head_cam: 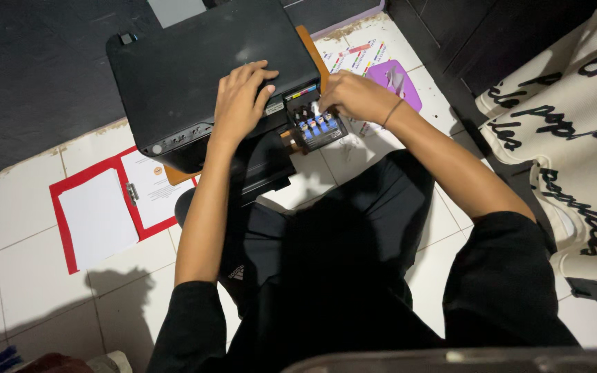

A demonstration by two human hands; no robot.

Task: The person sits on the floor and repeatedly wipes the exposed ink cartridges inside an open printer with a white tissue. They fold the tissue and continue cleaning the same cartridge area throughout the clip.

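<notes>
A black printer [195, 76] sits on the white tiled floor [29, 235] in front of the seated person, its long axis running from lower left to upper right, with the control strip and paper tray facing the person's lap. An ink tank unit [316, 124] is attached at its right end, open on top, showing a row of small blue and black caps.

The left hand [240, 97] lies flat on the printer's lid near the right edge, fingers spread slightly apart and pressing on the surface, gripping nothing. The right hand [354, 97] hovers at the top of the ink tank unit, its fingers curled together at the caps; whether they pinch one cannot be told. The tank unit lies between the two hands, touching or just under the right fingertips.

A red folder [63, 228] lies open on the floor to the left of the printer, holding white sheets under a metal clip. Beyond the right hand lies a purple flat card [399, 79] over a white printed sheet [354, 55] with small coloured marks. At the right edge hangs a cream cloth [575, 131] with black script lettering.
</notes>
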